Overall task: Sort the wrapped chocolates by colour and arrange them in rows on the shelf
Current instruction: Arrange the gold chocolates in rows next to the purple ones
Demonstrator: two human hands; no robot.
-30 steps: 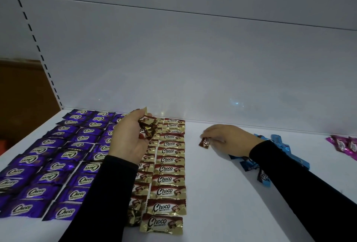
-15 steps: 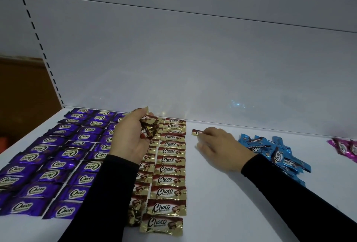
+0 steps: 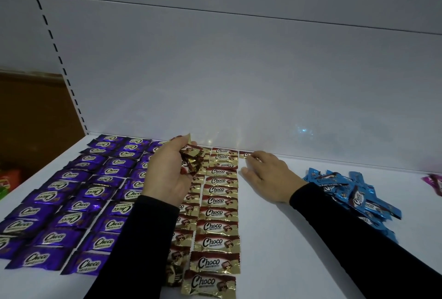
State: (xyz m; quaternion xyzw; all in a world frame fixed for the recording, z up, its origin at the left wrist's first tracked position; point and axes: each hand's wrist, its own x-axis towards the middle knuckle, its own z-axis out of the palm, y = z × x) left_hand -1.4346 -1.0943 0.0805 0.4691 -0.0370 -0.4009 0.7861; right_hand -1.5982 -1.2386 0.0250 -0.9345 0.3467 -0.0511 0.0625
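Purple chocolates (image 3: 71,205) lie in several rows on the left of the white shelf (image 3: 275,251). Two columns of gold-and-brown chocolates (image 3: 216,212) run from the back wall to the front edge. My left hand (image 3: 167,174) hovers over them and grips a bunch of gold-and-brown chocolates (image 3: 191,160). My right hand (image 3: 267,172) reaches to the back of the shelf, its fingertips on a single gold-and-brown chocolate (image 3: 244,154) lying at the back wall, to the right of the second column. Whether the fingers pinch it is unclear.
A loose heap of blue chocolates (image 3: 351,193) lies right of my right forearm. A few pink chocolates (image 3: 434,182) sit at the far right edge. The white back wall (image 3: 239,71) closes the shelf. Colourful packets (image 3: 8,181) show beyond the shelf's left edge.
My right hand carried one gold-and-brown chocolate from the middle of the shelf back to the wall and set it down beside the second column. My left hand stayed put with its bunch.
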